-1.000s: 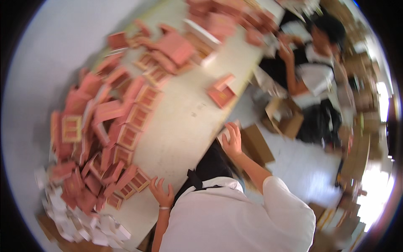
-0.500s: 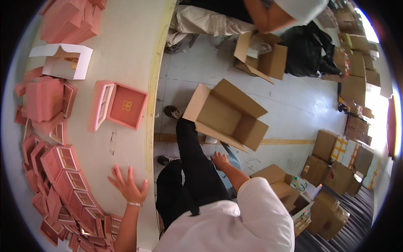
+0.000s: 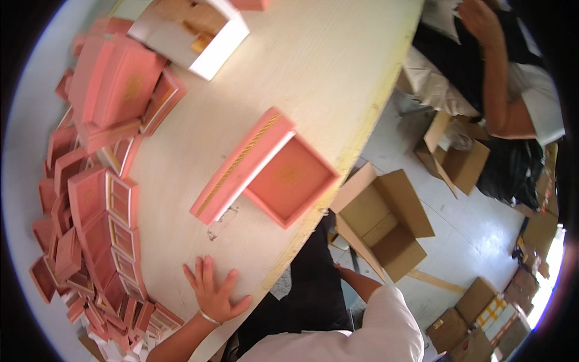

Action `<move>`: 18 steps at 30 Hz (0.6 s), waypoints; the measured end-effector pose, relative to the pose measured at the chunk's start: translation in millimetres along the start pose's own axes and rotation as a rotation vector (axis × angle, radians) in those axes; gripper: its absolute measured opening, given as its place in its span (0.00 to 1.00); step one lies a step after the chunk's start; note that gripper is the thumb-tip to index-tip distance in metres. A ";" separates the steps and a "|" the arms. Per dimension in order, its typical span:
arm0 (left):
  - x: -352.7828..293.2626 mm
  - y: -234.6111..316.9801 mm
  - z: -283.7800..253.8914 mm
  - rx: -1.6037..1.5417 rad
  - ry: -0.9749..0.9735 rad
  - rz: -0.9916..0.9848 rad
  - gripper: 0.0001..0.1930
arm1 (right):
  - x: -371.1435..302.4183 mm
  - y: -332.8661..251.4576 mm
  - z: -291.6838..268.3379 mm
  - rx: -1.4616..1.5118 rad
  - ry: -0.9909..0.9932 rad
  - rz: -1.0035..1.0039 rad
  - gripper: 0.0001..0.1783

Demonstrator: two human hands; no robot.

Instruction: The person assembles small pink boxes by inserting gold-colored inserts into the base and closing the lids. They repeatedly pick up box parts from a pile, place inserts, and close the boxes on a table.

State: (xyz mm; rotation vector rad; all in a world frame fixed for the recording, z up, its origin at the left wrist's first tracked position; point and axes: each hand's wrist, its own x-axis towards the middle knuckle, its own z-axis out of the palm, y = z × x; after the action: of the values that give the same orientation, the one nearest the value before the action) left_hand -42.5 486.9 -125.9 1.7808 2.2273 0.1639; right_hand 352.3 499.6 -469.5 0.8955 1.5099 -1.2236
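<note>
My left hand (image 3: 214, 294) rests palm down on the pale table (image 3: 301, 72), fingers spread, holding nothing. Beyond its fingertips stands an open pink gift box (image 3: 289, 181) with a gold emblem inside; its thick lid (image 3: 244, 166), banded with gold trim, is tipped up at the box's left side. Down beside my leg, my right hand (image 3: 341, 269) is close to the flap of an open cardboard carton (image 3: 380, 220). Its fingers are small and mostly hidden, so their pose does not show.
Pink boxes (image 3: 99, 223) are heaped along the table's left side, with a taller stack (image 3: 120, 84) behind. A white box with a window (image 3: 217, 48) lies at the back. Across the floor are another open carton (image 3: 458, 154), a black bag (image 3: 512, 175) and a person's arm (image 3: 494, 78).
The view has swung, so the table and gift box now appear farther right and larger. My left hand stays spread on the table; my right hand is more hidden than before.
</note>
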 end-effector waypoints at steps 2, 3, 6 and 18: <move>-3.9 -0.5 2.4 -0.008 0.029 -0.020 0.35 | -6.4 -25.7 -30.8 0.150 0.015 -0.026 0.29; -7.4 0.9 3.7 -0.025 0.025 -0.028 0.35 | -10.7 -36.2 -48.9 0.233 0.003 -0.036 0.29; -6.3 -2.1 6.2 0.008 0.049 0.008 0.35 | -17.8 -66.8 -94.6 0.595 -0.070 -0.078 0.29; -0.8 5.4 10.2 0.097 0.120 0.020 0.35 | -62.2 -24.7 -151.3 0.889 0.316 -0.251 0.25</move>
State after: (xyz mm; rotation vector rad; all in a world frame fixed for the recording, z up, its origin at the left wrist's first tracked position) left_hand -34.3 486.5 -134.0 1.8908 2.3372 0.1734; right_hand 311.7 642.9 -397.6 1.5579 1.3193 -2.0818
